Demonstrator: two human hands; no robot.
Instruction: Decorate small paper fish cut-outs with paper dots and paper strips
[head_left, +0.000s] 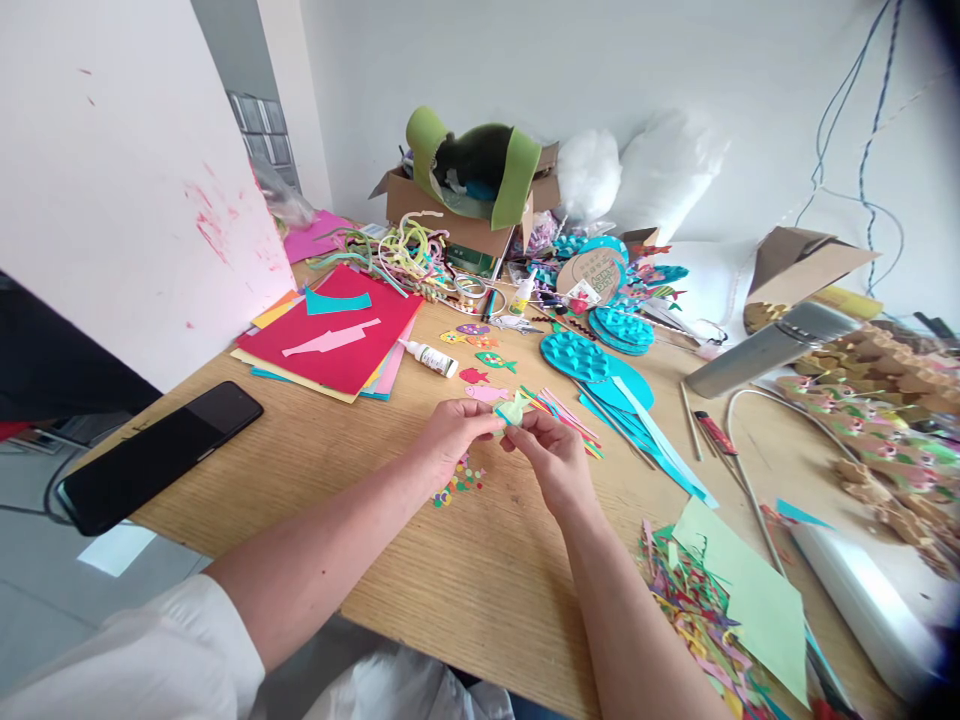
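Note:
Between both hands, over the middle of the table, is a light green paper fish (513, 409) with a blue strip at its left end. My left hand (463, 430) pinches the blue end. My right hand (550, 445) grips the fish's lower right side with thumb and fingers. Just beyond lie a pink paper fish (486, 393), a red paper fish (473, 376) and a green decorated fish (496, 361). Small coloured paper dots (457, 483) are scattered beside my left wrist. Thin coloured paper strips (574, 420) lie right of my right hand.
A glue bottle (431, 358) lies by the stacked coloured paper (330, 335). A black phone (161, 455) rests at the left edge. Blue scalloped paper pieces (576, 357), a metal flask (769, 350), a red-handled tool (715, 432) and paper scraps (694, 610) are on the right.

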